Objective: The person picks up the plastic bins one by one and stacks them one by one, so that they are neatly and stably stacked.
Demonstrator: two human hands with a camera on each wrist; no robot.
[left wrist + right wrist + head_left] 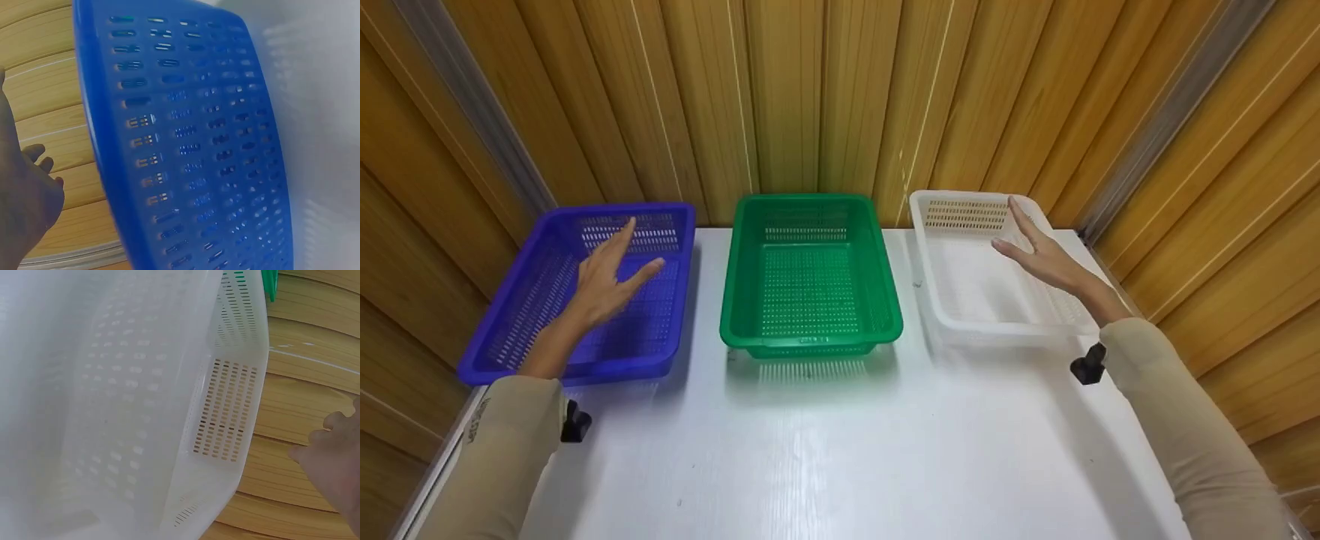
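Note:
My left hand (606, 279) hovers above the blue basket (681, 300) at the left, fingers straight and thumb spread, holding nothing. In the left wrist view that hand (25, 197) shows at the left edge, apart from the basket's slotted wall (191, 135). On the other side, my right hand (1046, 259) is over the white basket (997, 328), fingers extended and thumb apart, with nothing in it. The right wrist view has this hand (334, 458) at its right edge, clear of the white basket's rim (256, 399). No contents show in either basket.
A green basket (811, 342) stands between the other two on the white table (840, 450). Wood-patterned panels (840, 97) rise behind and at both sides, with grey corner posts (1177, 112). Black mounts (576, 422) sit at the cuffs.

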